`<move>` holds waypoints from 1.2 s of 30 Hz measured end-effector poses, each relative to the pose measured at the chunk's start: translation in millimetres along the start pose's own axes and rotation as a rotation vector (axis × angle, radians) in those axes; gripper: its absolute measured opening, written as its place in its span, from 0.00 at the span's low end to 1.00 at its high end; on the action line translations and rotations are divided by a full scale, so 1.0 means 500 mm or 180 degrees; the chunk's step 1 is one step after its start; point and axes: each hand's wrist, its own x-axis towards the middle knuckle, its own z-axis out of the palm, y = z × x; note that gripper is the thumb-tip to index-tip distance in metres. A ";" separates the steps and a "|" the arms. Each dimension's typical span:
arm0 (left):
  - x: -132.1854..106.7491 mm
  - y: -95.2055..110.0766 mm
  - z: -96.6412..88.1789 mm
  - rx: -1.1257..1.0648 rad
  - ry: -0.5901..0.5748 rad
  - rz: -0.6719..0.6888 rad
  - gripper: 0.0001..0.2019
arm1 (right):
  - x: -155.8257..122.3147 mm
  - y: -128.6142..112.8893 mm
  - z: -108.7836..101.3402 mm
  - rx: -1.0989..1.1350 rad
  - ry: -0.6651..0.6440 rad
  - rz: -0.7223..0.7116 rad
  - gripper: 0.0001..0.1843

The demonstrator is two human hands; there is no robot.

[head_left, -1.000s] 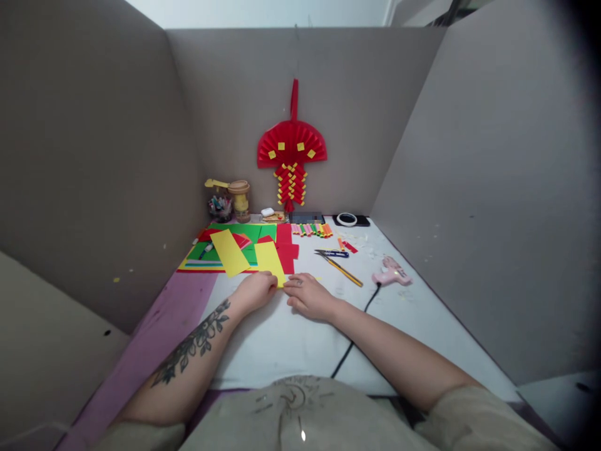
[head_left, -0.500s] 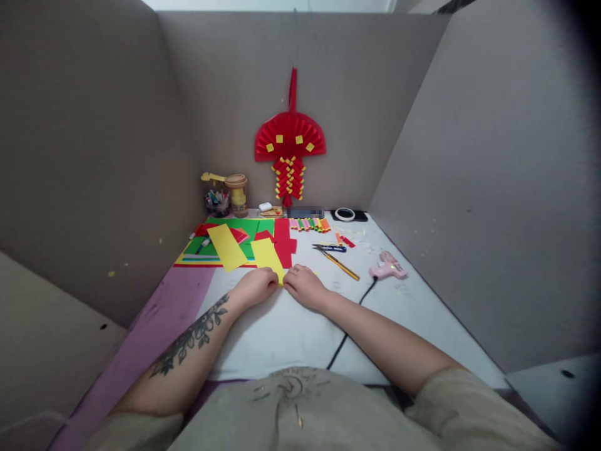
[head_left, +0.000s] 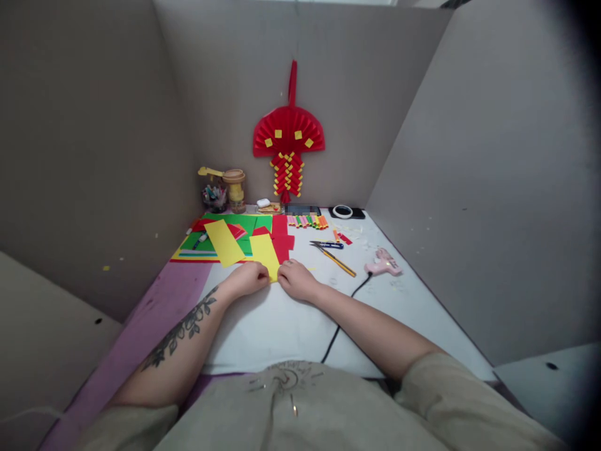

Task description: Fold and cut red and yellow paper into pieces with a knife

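A yellow paper strip (head_left: 265, 252) lies on the white table with its near edge between my hands. My left hand (head_left: 246, 279) has its fingers curled closed on the left corner of that edge. At the right corner, my right hand (head_left: 297, 279) is closed on the same paper, fingers bent and a ring on one. The edge looks narrowly folded or rolled; the fingertips partly hide it. A second yellow strip (head_left: 224, 242) rests to the left on stacked green paper (head_left: 244, 221). Red paper (head_left: 283, 244) lies just beyond the held strip.
Small coloured paper rolls (head_left: 307, 222) line the back. Snips (head_left: 327, 245) and a yellow craft knife (head_left: 340, 261) lie right of the paper. Farther right is a pink glue gun (head_left: 384, 263) with a black cord. A red fan ornament (head_left: 288, 131) hangs on the back panel.
My hands have moved slightly apart along the near edge of the yellow paper, showing more of it between them. The whole view has shifted a little.
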 end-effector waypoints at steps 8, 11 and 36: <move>-0.001 -0.010 -0.008 -0.0108 -0.0122 -0.0283 0.10 | 0.002 0.012 0.005 -0.0072 -0.0055 0.0226 0.12; -0.002 -0.009 -0.010 -0.0084 -0.0167 -0.0304 0.10 | 0.006 0.015 0.008 -0.0080 -0.0073 0.0317 0.12; 0.004 -0.002 -0.004 0.0205 -0.0358 -0.0480 0.09 | 0.015 0.007 0.008 -0.0275 -0.0226 0.0539 0.13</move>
